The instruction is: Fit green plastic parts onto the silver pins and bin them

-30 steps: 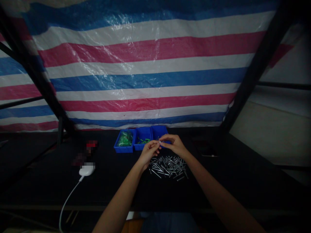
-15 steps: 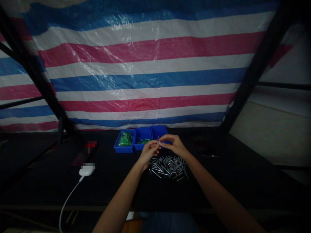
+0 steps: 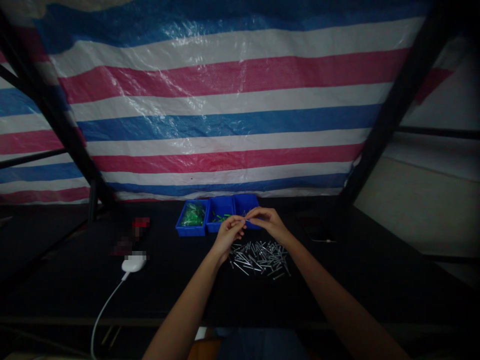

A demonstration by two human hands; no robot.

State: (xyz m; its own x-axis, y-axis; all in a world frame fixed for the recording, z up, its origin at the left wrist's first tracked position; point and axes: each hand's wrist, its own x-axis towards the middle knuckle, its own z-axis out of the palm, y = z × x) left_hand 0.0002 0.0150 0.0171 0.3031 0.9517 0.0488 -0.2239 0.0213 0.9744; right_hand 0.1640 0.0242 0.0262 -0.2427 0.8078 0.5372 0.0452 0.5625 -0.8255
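My left hand [image 3: 230,234] and my right hand [image 3: 270,223] meet fingertip to fingertip above the front of the blue bins. Both are closed in a pinch around a thin silvery piece [image 3: 247,220], mostly covered by the fingers and too small to name surely. Just below my hands, a loose heap of long metal screws [image 3: 260,257] lies on the black table [image 3: 255,300]. Behind my fingers stand a middle blue bin [image 3: 221,202] with a few small green plastic pieces [image 3: 220,218] and a right blue bin [image 3: 245,201], its contents partly hidden by my right hand.
A left blue bin [image 3: 191,231] holds green pieces in a clear bag [image 3: 193,215]. On the left lie a white device [image 3: 134,262] with a cable [image 3: 103,310] and a blurred red item [image 3: 141,223]. A dark phone-like object [image 3: 318,230] rests at right. Striped sheeting [image 3: 225,120] hangs behind.
My fingers have shifted slightly around the small piece, and its thin length now shows a little more between the fingertips. Bins and screw heap look unchanged.
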